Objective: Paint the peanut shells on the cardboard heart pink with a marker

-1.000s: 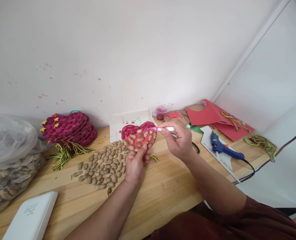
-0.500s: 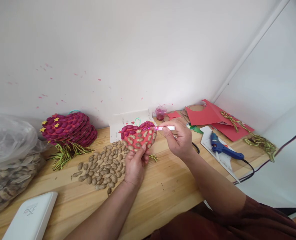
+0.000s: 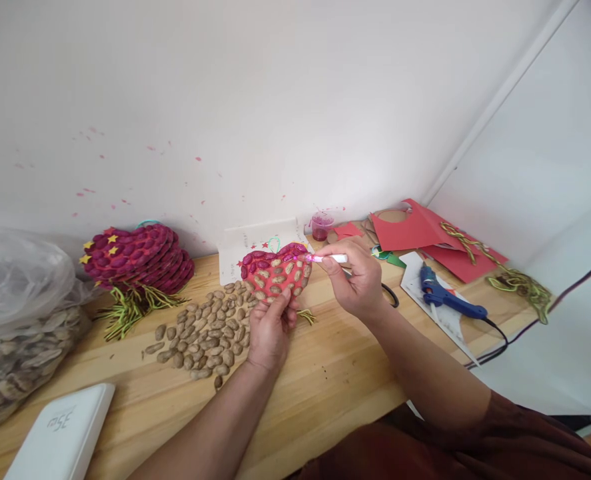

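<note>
A red heart-shaped piece point(image 3: 284, 275) with peanuts stuck on it is held up by my left hand point(image 3: 272, 327), thumb on its face near the bottom. The peanuts along its upper edge are purple-red; the lower ones are plain tan. My right hand point(image 3: 356, 277) is closed on a white-handled brush point(image 3: 332, 259). The brush's wet magenta tip touches the heart's upper right edge. Loose peanuts point(image 3: 210, 333) lie on the wooden table point(image 3: 325, 393) left of my left hand. A clear cup of magenta paint point(image 3: 321, 227) stands behind my right hand.
Finished-looking purple hearts point(image 3: 140, 260) with stars and green strings are stacked at left. A plastic bag of peanuts point(image 3: 20, 347) and a white power bank point(image 3: 60, 433) stand at the left edge. On the right are a blue glue gun point(image 3: 450, 299), red paper point(image 3: 405, 230) and green cord point(image 3: 520, 287).
The brush tip has shifted slightly right along the heart's upper edge, to its right side. My left hand and the heart have hardly moved.
</note>
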Available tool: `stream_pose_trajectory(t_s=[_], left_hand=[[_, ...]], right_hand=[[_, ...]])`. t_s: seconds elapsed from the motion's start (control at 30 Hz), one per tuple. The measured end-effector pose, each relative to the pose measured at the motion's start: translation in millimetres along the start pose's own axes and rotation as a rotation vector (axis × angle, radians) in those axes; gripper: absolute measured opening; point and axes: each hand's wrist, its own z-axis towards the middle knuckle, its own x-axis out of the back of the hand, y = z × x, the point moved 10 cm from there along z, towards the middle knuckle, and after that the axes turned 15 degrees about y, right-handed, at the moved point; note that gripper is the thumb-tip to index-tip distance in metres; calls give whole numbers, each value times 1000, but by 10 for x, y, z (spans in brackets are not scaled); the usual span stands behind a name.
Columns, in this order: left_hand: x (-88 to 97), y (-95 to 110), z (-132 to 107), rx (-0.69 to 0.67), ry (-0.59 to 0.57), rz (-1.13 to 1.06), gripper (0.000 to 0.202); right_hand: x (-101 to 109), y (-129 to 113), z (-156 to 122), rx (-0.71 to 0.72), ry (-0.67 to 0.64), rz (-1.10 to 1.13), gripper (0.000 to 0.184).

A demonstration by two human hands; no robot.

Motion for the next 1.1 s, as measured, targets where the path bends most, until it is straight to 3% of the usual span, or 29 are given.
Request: stream_pose_trajectory(t_s=[1.1], left_hand=[[14,-5,-6,8,20,7,40]], right_hand=[[-44,-51,-30,9,-24,-16,11]])
